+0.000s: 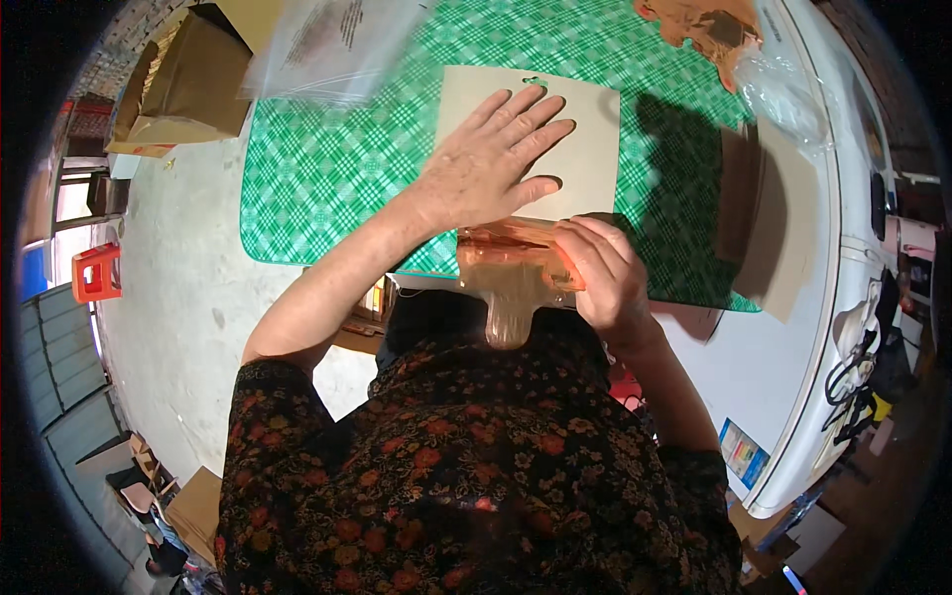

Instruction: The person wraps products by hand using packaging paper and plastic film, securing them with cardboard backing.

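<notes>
My left hand (486, 164) lies flat with its fingers spread on a beige card (587, 164) that has a small hanger hole at its far edge. The card rests on the green checked tablecloth (317, 183). At the table's near edge my right hand (610, 278) is closed on the right end of a glossy, see-through orange-brown plastic piece (501, 273). A rounded tongue of this plastic hangs down toward my lap. Its upper edge lies just below the card and my left wrist. Exactly what kind of plastic piece it is, I cannot tell.
Clear plastic bags (332, 45) lie at the far left of the table, beside an open cardboard box (193, 84). Crumpled orange plastic (709, 30) and a clear bag (788, 94) are at the far right. A white appliance (833, 258) borders the right side. An orange stool (96, 273) stands left.
</notes>
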Motion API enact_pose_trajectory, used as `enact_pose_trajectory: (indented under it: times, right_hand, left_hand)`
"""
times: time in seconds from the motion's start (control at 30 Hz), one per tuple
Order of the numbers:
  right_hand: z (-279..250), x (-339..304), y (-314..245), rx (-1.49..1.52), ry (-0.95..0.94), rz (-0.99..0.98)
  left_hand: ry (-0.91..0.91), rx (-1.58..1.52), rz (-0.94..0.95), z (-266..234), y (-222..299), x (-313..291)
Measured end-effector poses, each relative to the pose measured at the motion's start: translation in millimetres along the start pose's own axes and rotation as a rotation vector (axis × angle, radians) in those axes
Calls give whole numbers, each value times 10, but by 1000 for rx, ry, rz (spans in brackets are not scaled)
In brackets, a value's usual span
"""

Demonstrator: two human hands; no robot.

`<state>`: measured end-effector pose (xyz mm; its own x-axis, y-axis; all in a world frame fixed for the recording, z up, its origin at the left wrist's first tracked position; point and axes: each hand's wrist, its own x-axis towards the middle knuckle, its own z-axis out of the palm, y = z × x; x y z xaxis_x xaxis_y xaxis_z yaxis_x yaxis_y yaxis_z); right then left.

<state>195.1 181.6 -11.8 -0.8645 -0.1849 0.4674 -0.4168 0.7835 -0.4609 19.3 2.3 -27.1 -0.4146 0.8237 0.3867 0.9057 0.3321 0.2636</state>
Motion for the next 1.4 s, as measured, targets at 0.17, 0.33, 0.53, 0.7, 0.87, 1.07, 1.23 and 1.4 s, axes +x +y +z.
enact_pose_trajectory:
  times: [0.17, 0.33, 0.53, 0.7, 0.87, 1.07, 1.23, 1.4]
  right_hand:
    - [-3, 31, 26, 97, -14, 133]
    - [-12, 148, 11, 262, 18, 428]
    - [-13, 217, 7, 277, -18, 616]
    - [-6, 107, 60, 316, -55, 625]
    - [-85, 52, 16, 391, -123, 445]
    - [-8, -25, 72, 75, -68, 92]
    - [15, -38, -4, 35, -27, 61]
    - [-2, -45, -66, 6, -8, 82]
  left_hand:
    - [-91, -258, -40, -79, -72, 43]
    - [-131, -407, -56, -163, -132, 11]
    - [-137, -937, -469, -332, -84, 0]
    - [-87, -1155, -348, -193, -279, -85]
    - [-198, -1116, -323, -319, -204, -22]
    - [-121, -955, -182, -245, -179, -27]
    - [-147, -772, -178, -251, -148, 9]
    - [-120, -589, -29, -290, -142, -8]
